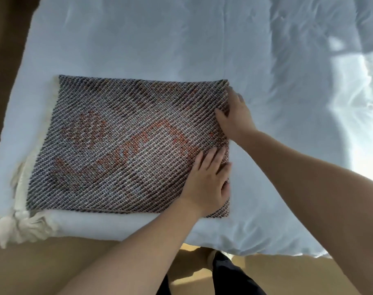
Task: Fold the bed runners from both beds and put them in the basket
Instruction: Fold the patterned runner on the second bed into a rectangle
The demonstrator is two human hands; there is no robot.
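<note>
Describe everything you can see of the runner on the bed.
The runner is a woven cloth, dark and pale in diagonal ribs, with an orange pattern. It is folded into a flat rectangle, with a cream fringe along its left edge. It lies on the white bed, near the front left corner. The left hand rests flat on its near right part; the right hand touches its right edge.

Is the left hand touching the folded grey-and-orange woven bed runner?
Touching. The head view shows the left hand lying flat on the folded woven bed runner, near its right edge.
</note>
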